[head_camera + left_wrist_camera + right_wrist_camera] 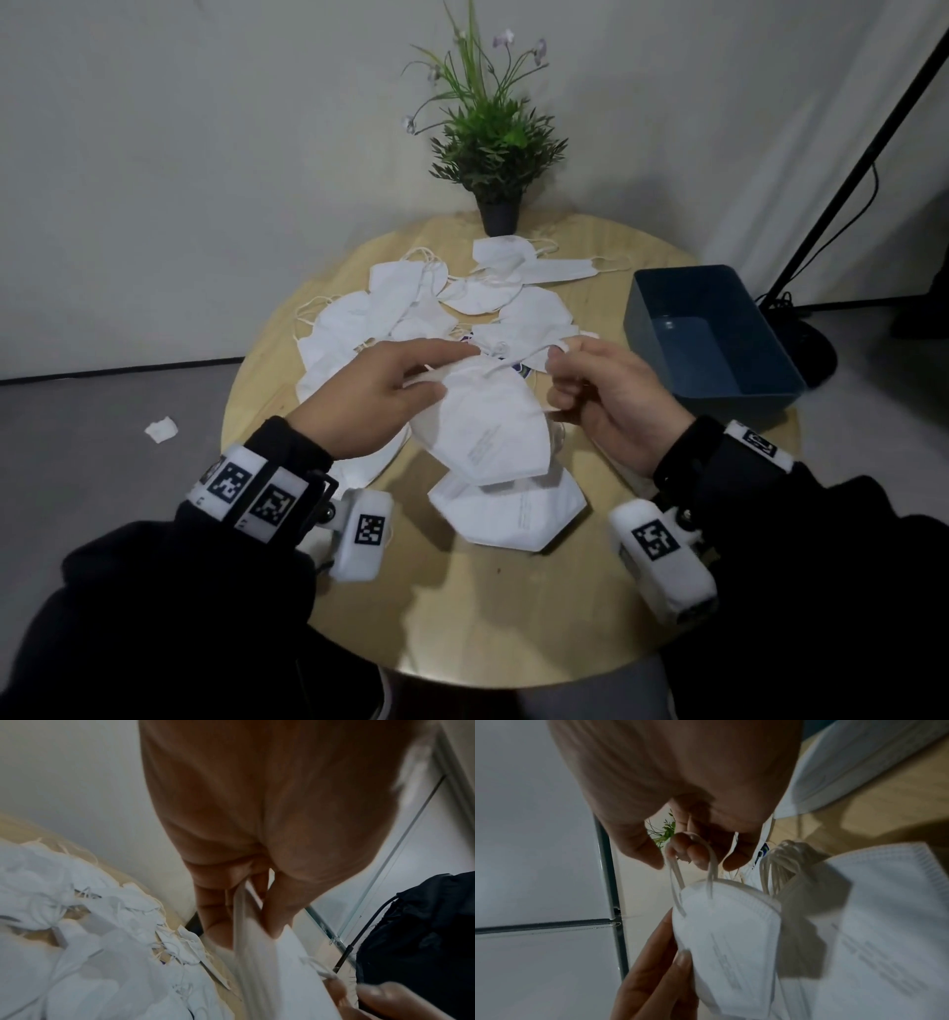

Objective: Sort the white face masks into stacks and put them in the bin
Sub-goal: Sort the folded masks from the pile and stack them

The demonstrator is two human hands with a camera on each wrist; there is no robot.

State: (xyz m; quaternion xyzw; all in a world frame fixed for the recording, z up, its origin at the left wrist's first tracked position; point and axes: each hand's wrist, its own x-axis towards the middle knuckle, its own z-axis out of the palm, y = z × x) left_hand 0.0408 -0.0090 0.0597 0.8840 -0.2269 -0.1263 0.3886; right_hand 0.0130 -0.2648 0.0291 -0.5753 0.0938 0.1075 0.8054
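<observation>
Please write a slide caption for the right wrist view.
Right hand hooks the ear loop of a white mask.

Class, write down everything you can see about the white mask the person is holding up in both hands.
The held mask is a white, flat-folded mask of soft fabric-like material with a stitched, ribbed edge and faint grey print on one side. It is raised above the round wooden table, over another mask lying flat. The left hand grips its left edge between thumb and fingers. The right hand has its white ear loop hooked over curled fingers.
</observation>
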